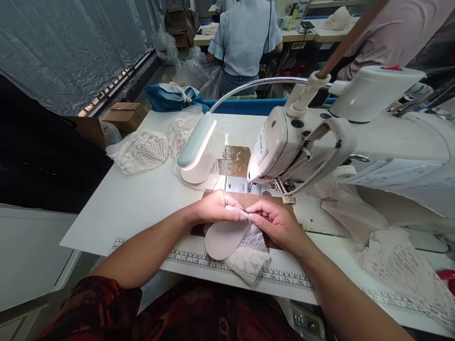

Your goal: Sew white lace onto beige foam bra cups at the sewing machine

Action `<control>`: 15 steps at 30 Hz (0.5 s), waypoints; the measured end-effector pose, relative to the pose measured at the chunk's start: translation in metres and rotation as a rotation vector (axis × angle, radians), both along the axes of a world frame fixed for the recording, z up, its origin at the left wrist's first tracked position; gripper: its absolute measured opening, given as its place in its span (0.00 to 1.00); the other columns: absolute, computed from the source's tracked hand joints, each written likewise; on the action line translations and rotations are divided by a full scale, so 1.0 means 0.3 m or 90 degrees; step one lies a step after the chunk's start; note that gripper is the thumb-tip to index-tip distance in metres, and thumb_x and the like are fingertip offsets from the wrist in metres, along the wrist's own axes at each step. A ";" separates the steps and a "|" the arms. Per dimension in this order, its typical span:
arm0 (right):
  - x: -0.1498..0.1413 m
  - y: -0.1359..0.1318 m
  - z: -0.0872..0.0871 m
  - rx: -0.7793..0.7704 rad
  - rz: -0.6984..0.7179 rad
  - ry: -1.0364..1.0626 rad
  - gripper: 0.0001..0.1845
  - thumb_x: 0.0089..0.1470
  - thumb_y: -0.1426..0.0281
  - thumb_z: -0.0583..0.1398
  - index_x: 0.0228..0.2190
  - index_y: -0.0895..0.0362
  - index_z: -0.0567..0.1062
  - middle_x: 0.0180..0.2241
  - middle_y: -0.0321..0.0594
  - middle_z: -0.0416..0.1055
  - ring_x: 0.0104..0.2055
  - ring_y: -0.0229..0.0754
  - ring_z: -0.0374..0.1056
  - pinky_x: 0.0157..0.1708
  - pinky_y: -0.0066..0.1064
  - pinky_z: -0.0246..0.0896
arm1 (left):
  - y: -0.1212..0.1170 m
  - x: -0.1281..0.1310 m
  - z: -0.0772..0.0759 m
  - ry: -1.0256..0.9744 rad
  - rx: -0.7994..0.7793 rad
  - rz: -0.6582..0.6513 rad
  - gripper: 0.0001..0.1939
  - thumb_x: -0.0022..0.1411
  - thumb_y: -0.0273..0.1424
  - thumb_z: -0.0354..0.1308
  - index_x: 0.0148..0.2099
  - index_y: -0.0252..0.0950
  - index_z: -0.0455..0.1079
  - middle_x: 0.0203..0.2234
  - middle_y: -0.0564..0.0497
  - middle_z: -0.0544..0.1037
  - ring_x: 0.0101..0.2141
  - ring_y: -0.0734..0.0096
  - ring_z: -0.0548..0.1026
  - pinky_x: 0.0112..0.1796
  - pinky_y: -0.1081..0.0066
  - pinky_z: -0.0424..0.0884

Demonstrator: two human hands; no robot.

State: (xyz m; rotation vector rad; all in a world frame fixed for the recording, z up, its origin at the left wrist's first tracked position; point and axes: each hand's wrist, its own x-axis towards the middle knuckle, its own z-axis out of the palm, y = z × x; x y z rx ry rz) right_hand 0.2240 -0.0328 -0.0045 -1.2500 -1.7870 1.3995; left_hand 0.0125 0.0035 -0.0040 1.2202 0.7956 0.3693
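Observation:
In front of the sewing machine (280,147), my left hand (216,208) and my right hand (275,222) meet, fingertips nearly touching. Both pinch the upper edge of one lace piece (250,255), which hangs over the table's front ruler. A smooth pale bra pad (225,239) lies against the lace, below my left fingers. Something small and dark shows between the fingertips, too small to name. The needle plate (236,183) is just beyond my hands, under the machine's head.
A lamp (197,142) on a bendable metal neck hangs over the table (142,199). Lace cups (140,151) lie at the back left, and more lace (405,260) spreads at the right. A person (245,42) sits beyond; another person's sleeve (394,33) shows at upper right.

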 end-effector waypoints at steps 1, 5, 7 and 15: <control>0.003 0.003 -0.001 -0.008 0.006 0.013 0.13 0.56 0.59 0.58 0.34 0.56 0.74 0.31 0.39 0.75 0.32 0.40 0.70 0.32 0.31 0.65 | 0.000 0.000 -0.001 -0.006 -0.003 -0.004 0.16 0.51 0.39 0.67 0.36 0.31 0.78 0.25 0.50 0.76 0.26 0.75 0.69 0.28 0.74 0.64; 0.006 0.011 0.010 -0.002 0.040 0.017 0.12 0.54 0.61 0.59 0.36 0.56 0.73 0.33 0.40 0.74 0.33 0.40 0.70 0.33 0.31 0.65 | 0.003 0.002 -0.007 -0.008 0.007 -0.003 0.16 0.50 0.39 0.68 0.35 0.31 0.77 0.26 0.51 0.76 0.28 0.74 0.70 0.30 0.74 0.64; 0.000 0.012 0.019 0.029 0.047 -0.019 0.11 0.55 0.62 0.59 0.37 0.56 0.74 0.32 0.39 0.74 0.32 0.39 0.69 0.32 0.31 0.64 | 0.002 0.003 -0.006 -0.008 0.021 -0.015 0.15 0.50 0.39 0.67 0.32 0.31 0.76 0.22 0.53 0.72 0.26 0.77 0.67 0.28 0.75 0.61; -0.022 0.009 -0.004 0.008 -0.031 -0.007 0.12 0.55 0.59 0.58 0.36 0.55 0.72 0.33 0.39 0.72 0.35 0.40 0.68 0.35 0.33 0.64 | -0.007 0.021 -0.002 0.017 0.071 -0.022 0.15 0.52 0.39 0.65 0.31 0.30 0.75 0.22 0.54 0.70 0.25 0.77 0.65 0.26 0.76 0.60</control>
